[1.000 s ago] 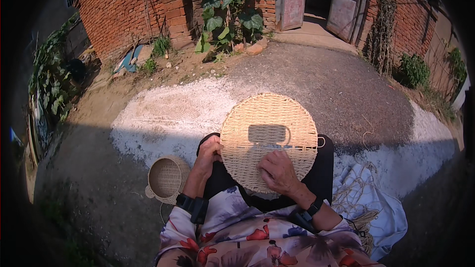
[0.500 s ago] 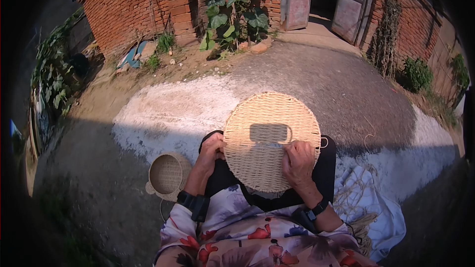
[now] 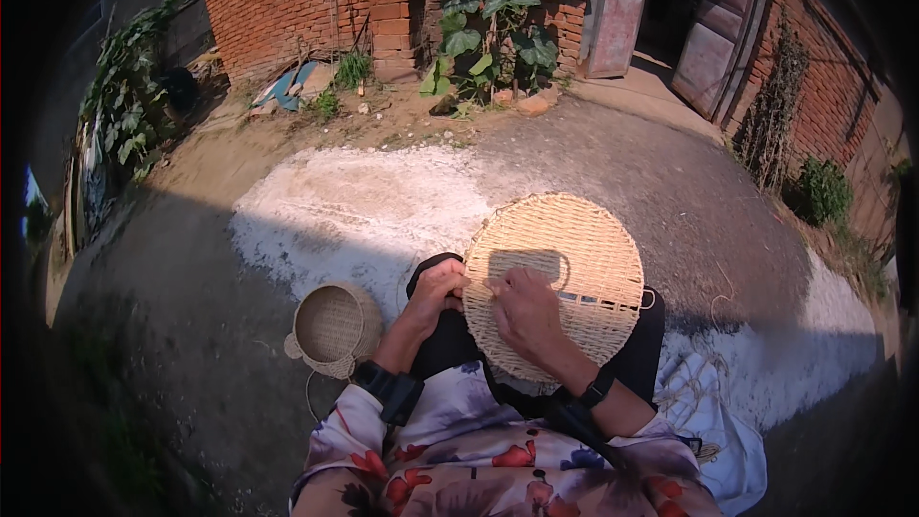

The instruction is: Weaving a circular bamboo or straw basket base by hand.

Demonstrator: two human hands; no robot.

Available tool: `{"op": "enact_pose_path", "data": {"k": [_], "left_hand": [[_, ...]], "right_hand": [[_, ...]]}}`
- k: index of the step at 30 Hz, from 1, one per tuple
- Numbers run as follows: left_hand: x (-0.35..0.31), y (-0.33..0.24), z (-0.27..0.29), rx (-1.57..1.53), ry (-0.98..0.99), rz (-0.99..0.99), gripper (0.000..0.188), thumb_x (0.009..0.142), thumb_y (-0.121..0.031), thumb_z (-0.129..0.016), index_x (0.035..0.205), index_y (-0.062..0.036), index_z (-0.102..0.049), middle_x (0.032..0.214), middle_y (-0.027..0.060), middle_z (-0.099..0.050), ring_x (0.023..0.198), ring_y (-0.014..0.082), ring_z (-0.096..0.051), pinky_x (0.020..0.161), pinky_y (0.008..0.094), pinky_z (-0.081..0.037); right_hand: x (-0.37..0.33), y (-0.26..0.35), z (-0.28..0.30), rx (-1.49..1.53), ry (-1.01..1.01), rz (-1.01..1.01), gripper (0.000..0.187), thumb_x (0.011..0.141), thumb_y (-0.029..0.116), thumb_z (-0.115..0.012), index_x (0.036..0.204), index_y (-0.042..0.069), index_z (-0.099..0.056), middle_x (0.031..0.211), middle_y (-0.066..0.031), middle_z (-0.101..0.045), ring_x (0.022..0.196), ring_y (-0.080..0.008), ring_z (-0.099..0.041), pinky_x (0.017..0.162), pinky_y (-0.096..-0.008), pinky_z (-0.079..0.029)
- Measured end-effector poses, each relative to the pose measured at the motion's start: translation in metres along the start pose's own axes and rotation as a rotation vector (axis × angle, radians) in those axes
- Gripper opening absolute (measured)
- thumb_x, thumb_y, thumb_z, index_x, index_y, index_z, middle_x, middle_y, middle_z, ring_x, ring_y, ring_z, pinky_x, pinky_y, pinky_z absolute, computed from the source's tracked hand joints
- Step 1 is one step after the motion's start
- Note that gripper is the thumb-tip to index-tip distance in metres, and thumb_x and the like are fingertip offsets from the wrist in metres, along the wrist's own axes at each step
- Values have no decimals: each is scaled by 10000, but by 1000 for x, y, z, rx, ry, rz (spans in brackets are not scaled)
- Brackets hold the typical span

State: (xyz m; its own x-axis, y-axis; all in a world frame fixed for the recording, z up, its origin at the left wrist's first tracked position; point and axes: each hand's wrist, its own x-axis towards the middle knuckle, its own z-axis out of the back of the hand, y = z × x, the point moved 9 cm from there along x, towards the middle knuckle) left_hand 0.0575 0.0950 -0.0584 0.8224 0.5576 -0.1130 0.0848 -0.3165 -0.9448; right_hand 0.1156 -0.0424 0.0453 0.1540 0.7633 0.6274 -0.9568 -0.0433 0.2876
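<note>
A round panel woven from straw-coloured cord [image 3: 593, 249] rests tilted on my lap, with a small cord loop at its right edge. My left hand [image 3: 437, 291] is closed at the panel's left rim, fingers pinching the edge. Lying over the left half of the panel, my right hand [image 3: 526, 308] has its fingers curled together close to the left hand; what they hold is hidden. To the right of that hand, a narrow slit with a bluish-grey strip [image 3: 586, 300] runs across the weave toward the right rim.
On the ground to my left sits a small round woven basket [image 3: 330, 330]. Loose cord lies on a white sheet [image 3: 732, 450] by my right side. A leafy plant [image 3: 498, 29], brick walls and an open metal door [image 3: 617, 10] stand ahead.
My right hand has moved left across the panel, from its right half to near my left hand. The slit now shows right of it. The whole view has shifted slightly.
</note>
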Motion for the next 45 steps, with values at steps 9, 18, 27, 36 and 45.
{"op": "enact_pose_path", "data": {"k": [9,18,27,36,45], "left_hand": [[2,-5,-3,97,6,-2,86,888,-156,-614,834,-107,-569,743,-46,-512,682,48,-519,591,230,-463],[2,-4,-5,127,-16,29,138,859,-153,-633,754,-127,-547,721,-52,-507,651,46,-486,586,225,-443],[1,2,-1,62,-110,13,137,852,-119,-616,727,-113,-560,698,-40,-557,622,53,-525,559,233,-469],[-5,-6,-3,47,-204,-79,123,858,-112,-616,743,-105,-572,705,-41,-557,617,53,-524,562,224,-463],[1,0,-7,-30,36,67,36,882,-106,-579,890,-104,-614,906,-17,-597,880,90,-574,787,309,-486]], "right_hand": [[5,6,-17,-203,25,-37,220,763,153,-657,949,37,-644,913,-112,-562,921,-280,-549,770,-415,-436],[4,5,-15,-179,-49,-19,139,765,146,-671,837,80,-572,854,-110,-547,862,-290,-544,728,-421,-432],[12,0,-14,-80,-75,-24,117,753,105,-664,802,53,-571,833,-140,-541,825,-333,-554,678,-461,-444],[14,-1,-12,-36,-136,1,111,759,88,-657,769,42,-556,766,-143,-549,775,-342,-566,660,-464,-462],[31,-12,-21,12,99,-89,154,798,90,-638,894,40,-529,794,-142,-624,791,-353,-634,634,-469,-504]]}}
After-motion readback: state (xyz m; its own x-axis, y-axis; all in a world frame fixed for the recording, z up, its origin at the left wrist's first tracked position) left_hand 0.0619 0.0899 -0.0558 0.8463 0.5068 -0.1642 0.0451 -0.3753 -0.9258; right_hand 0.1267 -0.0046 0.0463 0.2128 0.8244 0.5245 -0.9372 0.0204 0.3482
